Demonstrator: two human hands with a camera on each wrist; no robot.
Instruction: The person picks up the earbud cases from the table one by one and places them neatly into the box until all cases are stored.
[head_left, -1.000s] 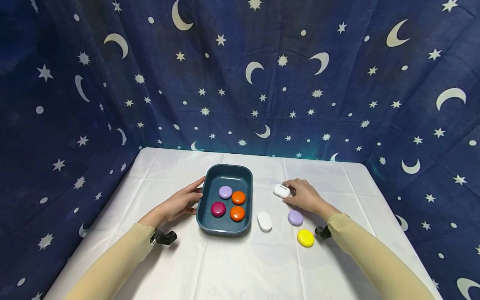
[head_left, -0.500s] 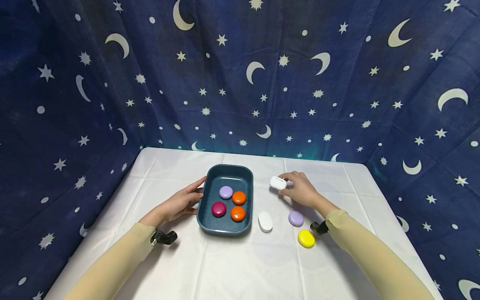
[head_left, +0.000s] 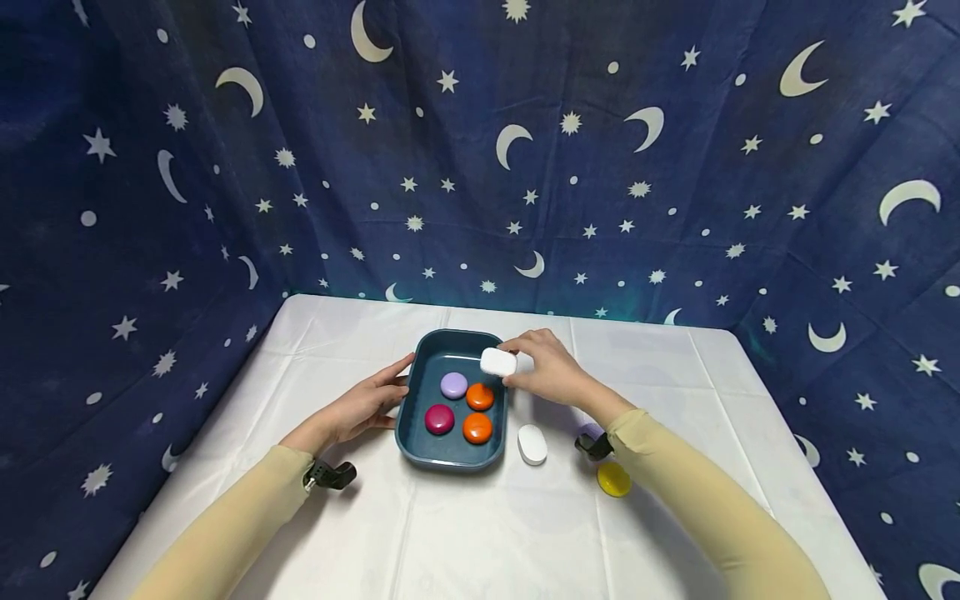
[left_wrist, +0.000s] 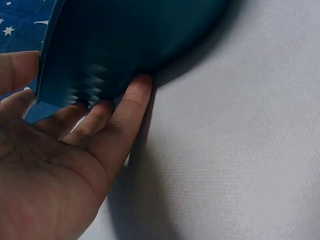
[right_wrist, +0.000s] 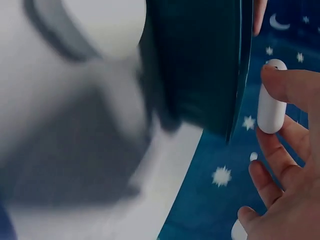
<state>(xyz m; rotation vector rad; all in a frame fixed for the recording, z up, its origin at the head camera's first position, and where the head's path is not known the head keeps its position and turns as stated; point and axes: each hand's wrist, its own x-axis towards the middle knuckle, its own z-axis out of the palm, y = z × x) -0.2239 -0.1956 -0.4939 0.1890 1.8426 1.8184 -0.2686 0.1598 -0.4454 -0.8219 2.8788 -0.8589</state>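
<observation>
My right hand (head_left: 551,368) pinches a white, rounded earbud case (head_left: 498,362) between thumb and fingers. In the head view, the case overlaps the upper right rim of a dark teal tray (head_left: 450,461); in the right wrist view, the same case (right_wrist: 271,107) is held upright beside the tray wall. My left hand (head_left: 360,410) rests its extended fingers against the tray's left outer side. In the left wrist view, fingertips (left_wrist: 139,86) touch the wall low down. Inside the tray lie a lilac disc (head_left: 453,385), a magenta disc (head_left: 439,419) and two orange discs (head_left: 477,428).
A white oblong piece (head_left: 532,445) lies on the white-covered table (head_left: 480,533) right of the tray. A yellow disc (head_left: 614,480) and a lilac disc (head_left: 592,431) sit partly hidden by the right wrist and its black strap. A starry blue curtain (head_left: 450,150) surrounds the table.
My right hand has lifted the earbud case off the table and carried it left to the tray's right rim. My left hand and the tray have stayed put.
</observation>
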